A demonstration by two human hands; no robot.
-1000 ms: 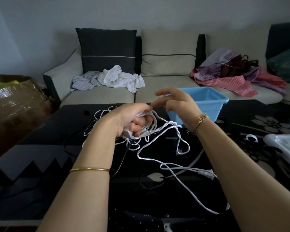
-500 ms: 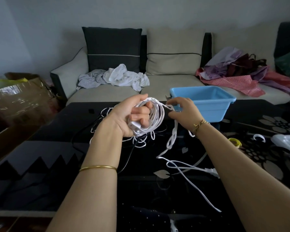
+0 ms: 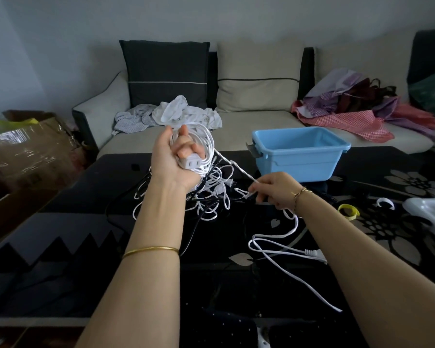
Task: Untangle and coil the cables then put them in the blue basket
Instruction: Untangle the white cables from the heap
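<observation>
The left hand (image 3: pixel 172 156) is raised above the middle of the bench (image 3: pixel 60 247), palm turned toward the camera. Its fingers (image 3: pixel 186 149) are curled round a white cable coil (image 3: pixel 207 143) and the socket block (image 3: pixel 192 164) at the cable's end. Holding the block inside the loops likely anchors the coil so that the turns cannot slip apart while more cable is added.

The right hand (image 3: pixel 274 189) sits lower and nearer the bench's right side. Its fingers are closed in a pinch on the same cable just below the coil, so a taut stretch runs between the two hands. That tension probably serves to lay the next loop flat. From the right hand the slack drops to the bench and trails toward the near right corner, ending in a white plug (image 3: pixel 314 253).

Under the left hand lies a tangled pile of cables (image 3: pixel 212 197), white strands mixed with a black cable (image 3: pixel 194 234); these look not yet sorted. The blue basket (image 3: pixel 299 156) stands at the bench's far edge, right of the middle, within easy reach of the right hand, and no cable shows inside it. I judge the first coil partly wound, with the task at an early stage.
</observation>
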